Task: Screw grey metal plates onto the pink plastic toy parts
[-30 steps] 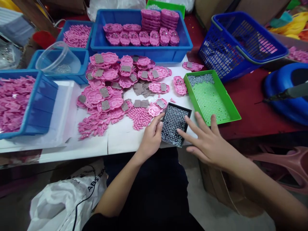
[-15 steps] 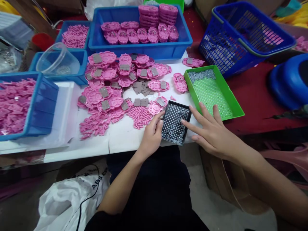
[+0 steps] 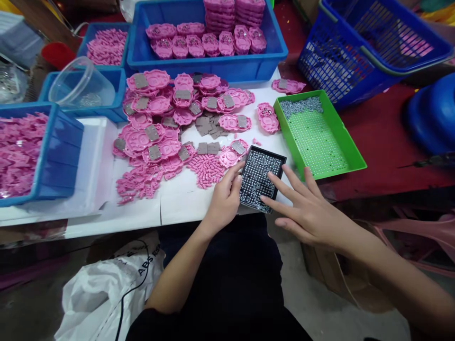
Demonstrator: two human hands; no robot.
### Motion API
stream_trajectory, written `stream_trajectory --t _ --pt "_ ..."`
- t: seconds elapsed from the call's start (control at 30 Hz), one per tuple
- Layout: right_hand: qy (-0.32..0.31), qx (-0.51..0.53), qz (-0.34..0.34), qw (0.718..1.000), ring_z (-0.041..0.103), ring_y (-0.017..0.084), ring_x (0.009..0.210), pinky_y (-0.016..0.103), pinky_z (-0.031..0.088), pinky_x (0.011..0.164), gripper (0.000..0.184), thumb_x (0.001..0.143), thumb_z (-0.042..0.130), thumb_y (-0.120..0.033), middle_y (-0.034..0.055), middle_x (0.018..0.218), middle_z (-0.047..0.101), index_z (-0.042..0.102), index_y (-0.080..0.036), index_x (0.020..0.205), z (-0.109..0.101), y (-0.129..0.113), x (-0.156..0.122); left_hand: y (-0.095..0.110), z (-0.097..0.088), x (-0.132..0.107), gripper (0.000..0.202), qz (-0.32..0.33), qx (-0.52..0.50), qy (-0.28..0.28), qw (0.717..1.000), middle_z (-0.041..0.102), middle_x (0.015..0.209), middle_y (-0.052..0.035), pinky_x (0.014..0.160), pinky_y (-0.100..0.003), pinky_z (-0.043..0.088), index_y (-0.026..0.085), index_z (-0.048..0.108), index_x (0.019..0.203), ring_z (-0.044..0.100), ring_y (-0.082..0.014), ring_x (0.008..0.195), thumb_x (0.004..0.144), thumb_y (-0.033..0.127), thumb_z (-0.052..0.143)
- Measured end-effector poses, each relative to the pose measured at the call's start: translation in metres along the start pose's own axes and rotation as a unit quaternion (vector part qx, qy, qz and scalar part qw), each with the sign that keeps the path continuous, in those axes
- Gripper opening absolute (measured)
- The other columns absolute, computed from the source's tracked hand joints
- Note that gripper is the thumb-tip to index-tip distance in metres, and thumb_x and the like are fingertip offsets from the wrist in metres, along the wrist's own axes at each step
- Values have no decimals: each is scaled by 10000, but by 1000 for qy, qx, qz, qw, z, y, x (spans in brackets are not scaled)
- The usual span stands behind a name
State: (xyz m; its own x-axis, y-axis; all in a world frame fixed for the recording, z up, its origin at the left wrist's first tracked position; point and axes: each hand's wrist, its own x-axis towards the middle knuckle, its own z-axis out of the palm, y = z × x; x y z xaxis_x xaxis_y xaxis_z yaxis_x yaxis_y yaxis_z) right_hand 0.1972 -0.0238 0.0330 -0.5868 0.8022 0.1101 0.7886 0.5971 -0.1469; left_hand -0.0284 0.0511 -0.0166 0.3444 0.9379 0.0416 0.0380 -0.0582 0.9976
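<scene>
A small black tray [image 3: 261, 163] filled with tiny silver screws lies at the front edge of the white table [image 3: 177, 203]. My left hand [image 3: 223, 201] holds the tray's left edge, thumb and fingers closed on it. My right hand [image 3: 304, 210] is flat with fingers spread, its fingertips resting on the screws at the tray's right side. Just left of the tray sit a heap of small pink pegs [image 3: 206, 169] and a pile of pink plastic shells [image 3: 159, 128] with grey square plates.
A green tray [image 3: 350, 151] with screws at its far end lies right of the black tray. Blue bins [image 3: 209, 71] of pink parts line the back and left. A blue basket [image 3: 359, 52] stands at back right. A white bag [image 3: 106, 289] lies on the floor.
My right hand has slid slightly back and forth over the screws. The left hand stays on the tray's edge. The view has shifted a little lower.
</scene>
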Motion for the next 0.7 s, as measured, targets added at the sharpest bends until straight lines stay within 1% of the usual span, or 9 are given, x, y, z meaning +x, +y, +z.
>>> stream_trajectory --t 0.13,0.23,0.3,0.37,0.47,0.57,0.7 --pt "6 10 13 1000 75 395 1631 800 164 1236 725 1033 495 -402 30 1752 85 105 -439 1643 -4 1 -2 -1 0 0 362 -1 8 -5 1000 620 1492 -68 1215 -439 426 260 609 1401 555 -230 1415 1090 340 442" --pt "11 27 -4 1000 91 375 1634 763 163 1260 695 1038 480 -402 37 1752 106 150 -410 1650 -5 -3 -3 0 0 0 359 -2 -2 -5 1000 626 1484 -71 1208 -444 435 259 610 1398 563 -233 1406 1087 336 449" --pt "10 27 -18 999 93 368 1635 747 186 1264 681 1038 477 -417 47 1752 112 178 -394 1650 -3 -6 -2 0 0 0 356 0 -6 -3 1000 627 1482 -75 1209 -442 435 252 613 1392 566 -233 1405 1082 327 457" --pt "11 13 -22 1000 80 366 1637 750 211 1256 680 1039 477 -425 46 1754 103 176 -401 1648 0 -7 -2 0 0 0 355 -1 -6 -2 1000 626 1483 -78 1213 -439 431 246 614 1390 564 -231 1408 1080 320 456" --pt "21 -14 -13 1000 48 367 1639 758 235 1243 702 1039 486 -406 45 1757 78 141 -404 1649 5 -5 -1 0 0 0 351 1 0 -6 1000 621 1489 -74 1214 -441 429 252 614 1386 560 -228 1412 1083 324 452" --pt "20 -26 -4 999 57 379 1637 757 253 1239 733 1032 508 -389 59 1757 84 119 -388 1654 6 -1 -1 0 0 0 347 6 3 -5 1000 626 1482 -70 1210 -444 434 260 615 1384 563 -228 1407 1083 324 454" --pt "14 -17 15 1000 67 387 1635 769 243 1237 749 1028 514 -398 36 1755 90 98 -412 1651 5 2 -3 0 0 0 343 0 -2 -5 1000 631 1476 -66 1207 -446 441 265 616 1381 564 -227 1404 1080 321 460"
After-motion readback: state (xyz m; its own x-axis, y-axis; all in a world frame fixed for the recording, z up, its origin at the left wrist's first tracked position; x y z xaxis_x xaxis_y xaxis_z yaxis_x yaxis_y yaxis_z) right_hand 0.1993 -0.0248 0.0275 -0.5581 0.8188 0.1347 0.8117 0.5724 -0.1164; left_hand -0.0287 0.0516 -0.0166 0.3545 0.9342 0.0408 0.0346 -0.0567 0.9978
